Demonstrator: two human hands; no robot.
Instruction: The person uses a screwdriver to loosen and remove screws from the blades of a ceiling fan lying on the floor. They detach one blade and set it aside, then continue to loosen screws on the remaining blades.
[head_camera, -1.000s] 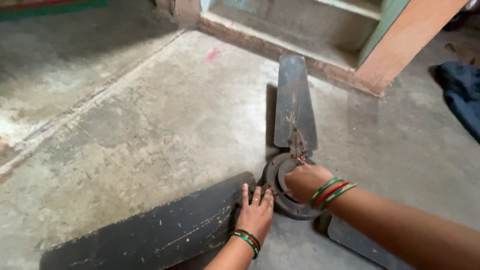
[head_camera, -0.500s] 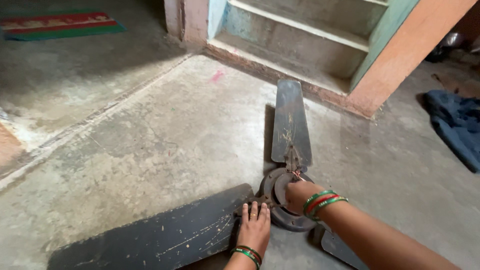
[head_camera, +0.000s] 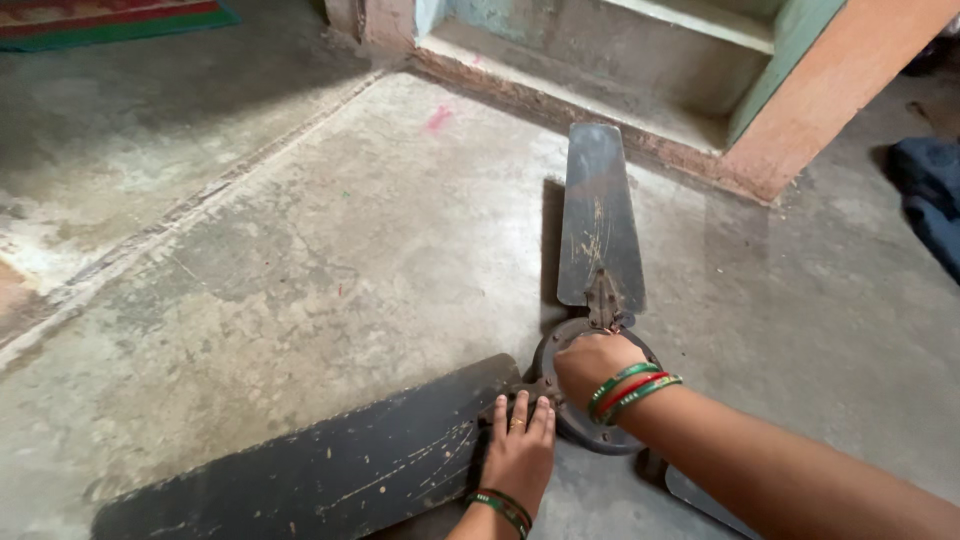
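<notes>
An old dark ceiling fan lies flat on the concrete floor. Its round hub (head_camera: 600, 430) sits near the bottom centre, with one blade (head_camera: 598, 220) pointing away from me and another blade (head_camera: 330, 470) stretching to the lower left. A third blade (head_camera: 700, 495) peeks out under my right forearm. My left hand (head_camera: 520, 450) presses flat, fingers together, on the root of the lower-left blade beside the hub. My right hand (head_camera: 590, 365) is closed in a fist on top of the hub; what it grips is hidden. Both wrists wear green and red bangles.
Concrete steps (head_camera: 600, 50) and an orange-pink pillar (head_camera: 830, 90) rise at the back. A dark blue cloth (head_camera: 930, 190) lies at the right edge. A red and green mat (head_camera: 110, 18) lies at the top left. A raised floor seam (head_camera: 190, 215) runs diagonally on the left.
The view has shifted a little between frames. My right fist has turned slightly on the hub, and my left hand stays pressed on the blade root.
</notes>
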